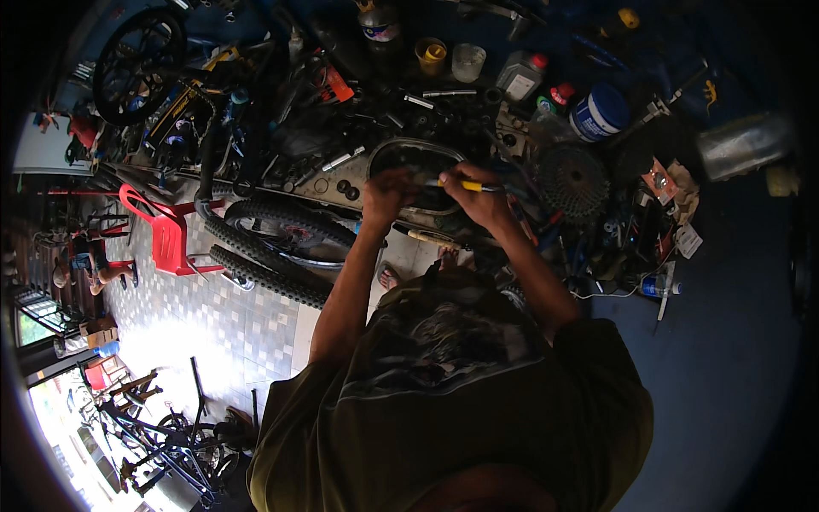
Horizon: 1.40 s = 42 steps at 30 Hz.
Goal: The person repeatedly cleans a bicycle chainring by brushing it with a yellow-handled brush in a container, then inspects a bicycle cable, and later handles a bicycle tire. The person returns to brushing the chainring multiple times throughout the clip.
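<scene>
My right hand (479, 205) is closed around a slim tool with a yellow and black handle (469, 185). It lies nearly level, its thin end directed toward my left hand; its exact kind is too dark to tell. My left hand (388, 200) is closed, with fingers pinched on something small and dark that I cannot make out. Both hands are over the near part of an oval, pale-rimmed tray (401, 143) on the cluttered bench. A silver socket-like tool (344, 159) and small dark rings (347, 189) lie left of the tray.
Right of my hands stands a bicycle cassette (573, 181). Behind are a blue-and-white tub (600, 113), a grey bottle with a red cap (521, 75) and cups (468, 62). To the left are knobbly tyres (264, 277) and a red chair (169, 235); a person (85, 260) sits farther off.
</scene>
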Each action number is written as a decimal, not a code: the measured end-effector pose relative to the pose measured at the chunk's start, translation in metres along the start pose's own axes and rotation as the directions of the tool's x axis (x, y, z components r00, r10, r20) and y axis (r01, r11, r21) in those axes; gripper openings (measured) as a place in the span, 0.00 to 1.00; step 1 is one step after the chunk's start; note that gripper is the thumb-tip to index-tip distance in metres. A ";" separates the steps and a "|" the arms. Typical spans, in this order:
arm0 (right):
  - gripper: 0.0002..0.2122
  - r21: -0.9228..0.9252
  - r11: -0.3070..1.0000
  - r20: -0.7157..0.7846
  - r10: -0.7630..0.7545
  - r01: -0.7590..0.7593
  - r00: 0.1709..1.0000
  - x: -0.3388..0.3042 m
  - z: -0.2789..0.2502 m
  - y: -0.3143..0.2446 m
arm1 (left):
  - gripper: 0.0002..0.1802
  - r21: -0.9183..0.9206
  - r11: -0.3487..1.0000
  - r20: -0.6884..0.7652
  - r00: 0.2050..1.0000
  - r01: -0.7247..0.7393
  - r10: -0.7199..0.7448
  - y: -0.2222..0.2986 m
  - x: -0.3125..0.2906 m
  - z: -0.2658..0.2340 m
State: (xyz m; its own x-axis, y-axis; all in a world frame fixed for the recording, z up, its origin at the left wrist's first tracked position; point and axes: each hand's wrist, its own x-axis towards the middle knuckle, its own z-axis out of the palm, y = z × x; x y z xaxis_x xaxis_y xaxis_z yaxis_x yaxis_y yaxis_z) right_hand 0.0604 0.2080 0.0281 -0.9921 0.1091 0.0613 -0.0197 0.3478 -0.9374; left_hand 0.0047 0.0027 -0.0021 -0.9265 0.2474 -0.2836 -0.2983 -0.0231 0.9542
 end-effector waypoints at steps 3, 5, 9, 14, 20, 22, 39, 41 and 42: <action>0.13 -0.054 0.999 -0.009 -0.005 0.004 1.000 0.004 0.002 0.002 | 0.18 0.059 0.998 0.032 0.999 -0.009 0.007 -0.001 0.001 -0.002; 0.14 -0.075 0.996 -0.098 -0.045 0.037 0.994 0.004 -0.004 0.006 | 0.18 0.096 0.995 0.020 0.999 0.032 -0.034 -0.007 0.005 -0.004; 0.14 -0.241 0.935 0.039 -0.257 0.259 0.966 0.005 -0.018 0.017 | 0.20 -0.075 0.996 0.016 0.999 0.038 -0.037 -0.007 0.004 0.001; 0.13 -0.012 0.996 -0.017 0.084 -0.085 0.996 0.012 -0.007 0.010 | 0.19 0.063 0.988 0.084 0.987 -0.139 0.134 -0.026 0.013 -0.003; 0.15 -0.034 0.996 -0.149 0.079 -0.085 0.986 0.012 0.009 0.019 | 0.19 0.189 0.974 -0.040 0.990 -0.126 0.135 -0.029 0.008 0.014; 0.16 -0.075 0.993 -0.096 0.084 -0.092 0.992 0.013 0.004 0.011 | 0.18 0.247 0.958 -0.033 0.987 -0.144 0.157 -0.038 0.011 0.005; 0.14 -0.188 0.982 -0.076 0.018 -0.033 0.997 -0.002 -0.005 0.023 | 0.13 0.343 0.932 -0.011 0.992 -0.116 0.128 -0.011 0.004 0.006; 0.14 -0.238 0.965 -0.087 -0.137 0.113 0.987 -0.003 -0.009 0.028 | 0.14 0.172 0.978 0.030 0.993 -0.121 0.118 -0.013 0.005 0.009; 0.14 -0.261 0.947 -0.089 -0.215 0.185 0.973 -0.002 -0.010 0.028 | 0.14 0.087 0.989 0.050 0.992 -0.120 0.116 -0.015 0.006 0.009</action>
State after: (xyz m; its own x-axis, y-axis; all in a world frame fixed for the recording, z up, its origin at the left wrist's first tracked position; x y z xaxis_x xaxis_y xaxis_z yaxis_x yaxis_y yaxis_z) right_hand 0.0631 0.2271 0.0052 -0.9497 0.1144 0.2916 -0.1703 0.5927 -0.7872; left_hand 0.0055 0.0134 -0.0172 -0.9423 0.2908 -0.1661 -0.1640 0.0316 0.9860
